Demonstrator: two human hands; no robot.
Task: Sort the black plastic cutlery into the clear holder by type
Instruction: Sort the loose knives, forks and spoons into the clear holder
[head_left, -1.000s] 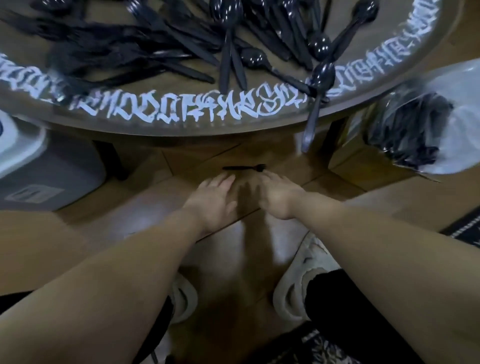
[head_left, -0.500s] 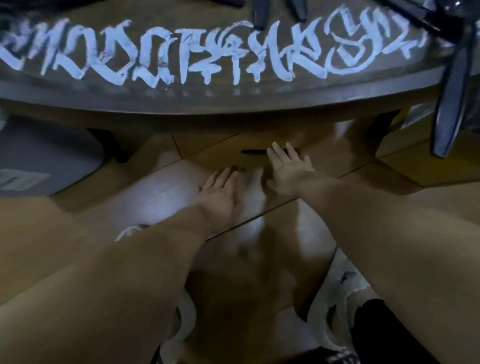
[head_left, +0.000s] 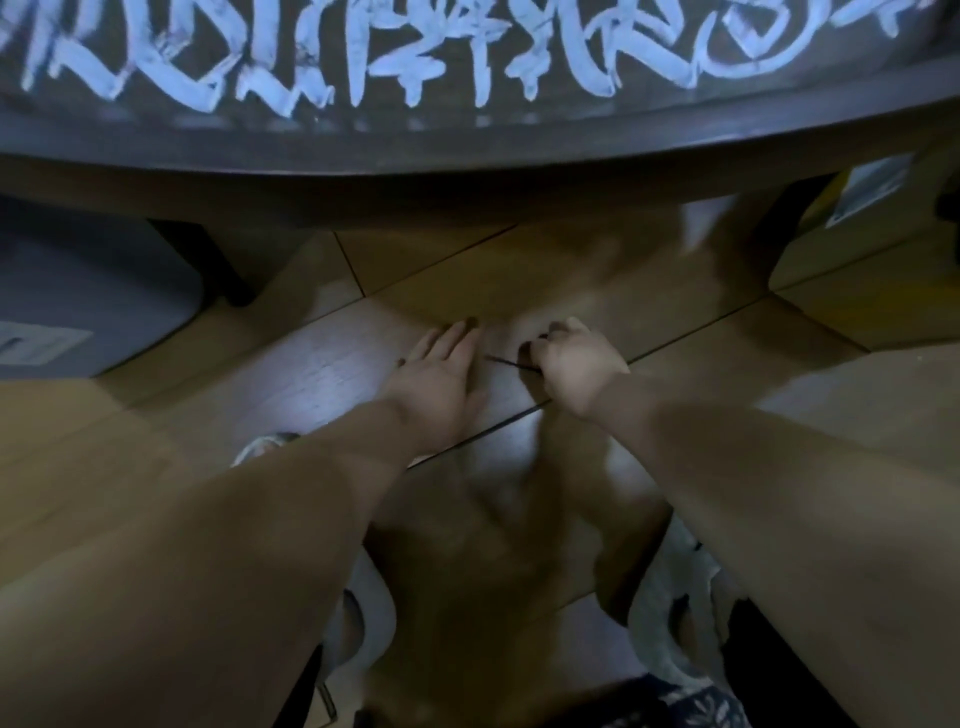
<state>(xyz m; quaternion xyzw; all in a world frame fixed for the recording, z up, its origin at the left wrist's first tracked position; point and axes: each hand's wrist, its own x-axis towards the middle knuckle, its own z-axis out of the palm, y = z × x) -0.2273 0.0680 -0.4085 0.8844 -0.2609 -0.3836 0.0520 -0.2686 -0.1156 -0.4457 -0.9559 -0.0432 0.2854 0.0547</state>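
Note:
Both my arms reach down to the wooden floor (head_left: 322, 374) under the round table (head_left: 467, 150). My right hand (head_left: 576, 366) is curled shut around a thin black piece of cutlery (head_left: 506, 362), whose handle tip sticks out to the left of the fist. Which type of cutlery it is cannot be told. My left hand (head_left: 441, 371) lies flat and open on the floor just left of that tip, holding nothing. The cutlery pile on the table and the clear holder are out of view.
The table rim with white lettering (head_left: 415, 57) hangs close overhead across the top. A grey box (head_left: 78, 296) stands on the floor at left beside a dark table leg (head_left: 208, 260). A cardboard box (head_left: 857, 260) sits at right. My light shoes (head_left: 675, 613) are below.
The view dipped further under the table, so the cutlery pile left the frame. My right hand went from flat over the fallen black piece to closed around it. My left hand stayed flat.

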